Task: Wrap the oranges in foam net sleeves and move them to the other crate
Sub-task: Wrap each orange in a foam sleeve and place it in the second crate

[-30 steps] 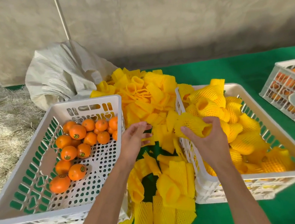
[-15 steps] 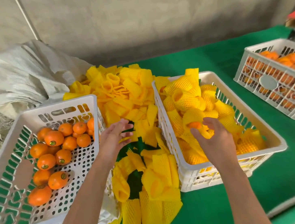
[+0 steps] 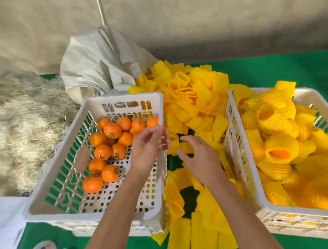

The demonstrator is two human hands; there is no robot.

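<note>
Right hand (image 3: 200, 157) now out of wrapped-fruit crate (image 3: 250, 192), fingers spread above loose sleeves (image 3: 189, 101)

Bright, even light with soft shadows; motion blur smears the straw pile (image 3: 10, 133) and edges, wide-angle bending.

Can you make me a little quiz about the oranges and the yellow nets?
1. True or false: the left crate holds bare oranges.
2. Where does the loose pile of sleeves lie? A) in the left crate B) between the two crates C) on the straw
3. Fill in: the oranges in the right crate are wrapped in yellow ____.

Key:
1. True.
2. B.
3. Sleeves; the wrapped oranges fill that crate, while the left hand and right hand hover empty over the pile.
</note>
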